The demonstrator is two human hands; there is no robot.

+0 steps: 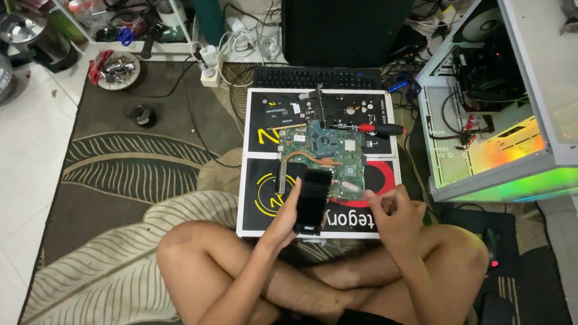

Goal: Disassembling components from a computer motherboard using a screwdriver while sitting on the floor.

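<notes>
On the far left, a round metal bowl [118, 70] of small parts is sitting on the patterned rug [119, 167], with a small dark round thing [143, 114] lying just below it; what that is cannot be made out.

Moving right, the person is sitting cross-legged, forearms reaching out over the knees. The left hand [287, 215] is rising from the left knee, wrist bent up, fingers wrapping around the lower edge and side of a black rectangular component [313, 200] and gripping it upright. That component is looking glossy and dark, with a small pale mark near its bottom end; it is being held over the front of the flat black-and-white box [259, 181], covering the lower left corner of the green circuit board [322, 151] lying on that box. Its back face is hidden from the camera.

Further right, the right hand [394, 211] is hovering just beside the component, apart from it, fingers curling inward with fingertips pinching together; whether anything small is lying between them cannot be told.

A red-handled screwdriver [377, 129] is resting on the box beyond the board. At the right, a white open computer case [520, 114] is glowing green and yellow, its far side cut off by the frame.
</notes>
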